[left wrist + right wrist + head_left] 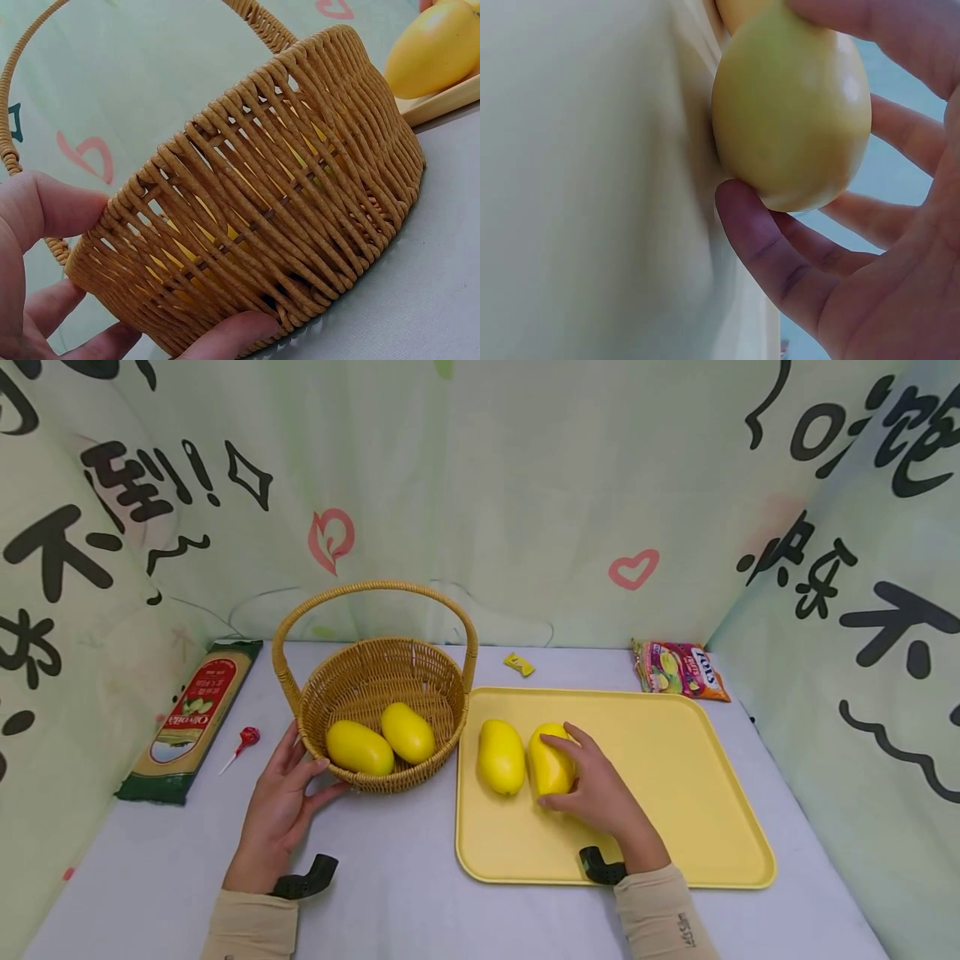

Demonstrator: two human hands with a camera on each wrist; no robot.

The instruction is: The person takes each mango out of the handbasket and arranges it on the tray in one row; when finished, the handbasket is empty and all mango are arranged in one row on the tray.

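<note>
Fruit (551, 766), plump, smooth and glossy yellow with a faint greenish tinge in right wrist view, on yellow tray (697, 777) beside similar one (501, 757), in the grasp of right hand (603, 789), near wicker basket (397, 781) held by left hand (281, 802).

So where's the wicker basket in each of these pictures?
Head: the wicker basket sits left of centre, the left hand touching it.
Left wrist: it fills the middle, its top cut off by the picture's edge.
Right wrist: not in it.
Shared landmark: the yellow tray, at lower right, right edge and left side, respectively.
</note>
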